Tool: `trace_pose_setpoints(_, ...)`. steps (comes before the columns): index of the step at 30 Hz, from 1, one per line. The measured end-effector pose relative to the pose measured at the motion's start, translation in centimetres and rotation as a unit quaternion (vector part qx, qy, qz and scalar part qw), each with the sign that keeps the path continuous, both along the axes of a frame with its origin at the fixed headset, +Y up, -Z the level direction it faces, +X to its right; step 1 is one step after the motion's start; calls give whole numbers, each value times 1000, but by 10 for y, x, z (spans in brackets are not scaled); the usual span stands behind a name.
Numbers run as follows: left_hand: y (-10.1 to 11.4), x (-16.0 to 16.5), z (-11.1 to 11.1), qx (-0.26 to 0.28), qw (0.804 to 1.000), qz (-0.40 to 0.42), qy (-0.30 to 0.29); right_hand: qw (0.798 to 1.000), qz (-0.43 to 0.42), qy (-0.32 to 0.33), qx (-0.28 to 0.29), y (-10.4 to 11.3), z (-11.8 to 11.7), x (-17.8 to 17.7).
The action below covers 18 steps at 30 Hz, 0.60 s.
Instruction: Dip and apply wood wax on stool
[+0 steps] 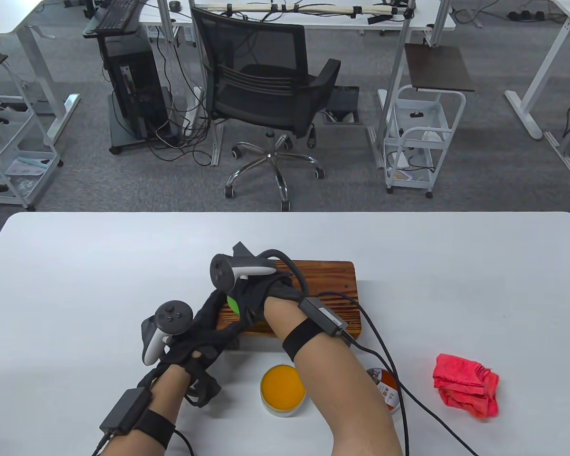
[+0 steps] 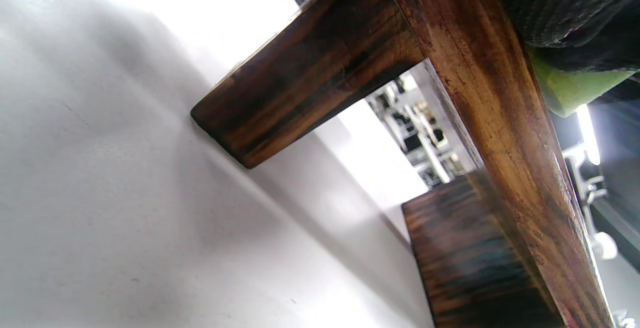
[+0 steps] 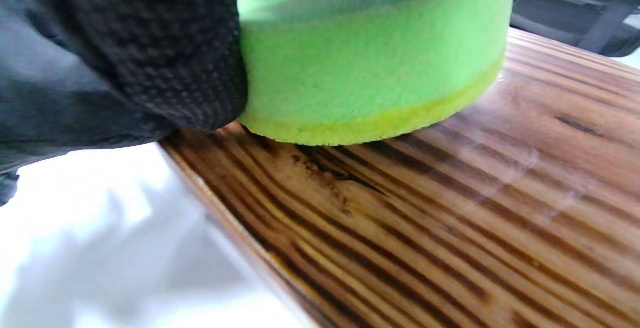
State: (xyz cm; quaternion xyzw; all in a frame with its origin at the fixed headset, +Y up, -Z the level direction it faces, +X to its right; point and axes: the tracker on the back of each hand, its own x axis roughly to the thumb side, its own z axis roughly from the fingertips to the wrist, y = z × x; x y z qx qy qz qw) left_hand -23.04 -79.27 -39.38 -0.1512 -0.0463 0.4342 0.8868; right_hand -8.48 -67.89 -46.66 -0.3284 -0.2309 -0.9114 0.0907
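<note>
A green sponge [image 3: 370, 63] sits flat on the striped top of a low wooden stool [image 1: 332, 285], gripped by the right hand [image 1: 256, 289], whose gloved fingers [image 3: 165, 53] curl round its side. The left hand [image 1: 194, 342] rests at the stool's near left corner, fingers stretched along the edge; whether they clasp it cannot be told. Just below the right forearm stands an open tin of orange wax [image 1: 282, 389], its lid [image 1: 384, 387] beside it. A crumpled red cloth [image 1: 465, 384] lies well off to the right on the white table [image 1: 456, 266].
</note>
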Motion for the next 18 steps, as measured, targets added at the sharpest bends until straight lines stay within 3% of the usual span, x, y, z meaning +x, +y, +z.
trace_pose_setpoints(18,0,0,0,-2,1000,2,0,999,28,-22,23,1,-2,-2)
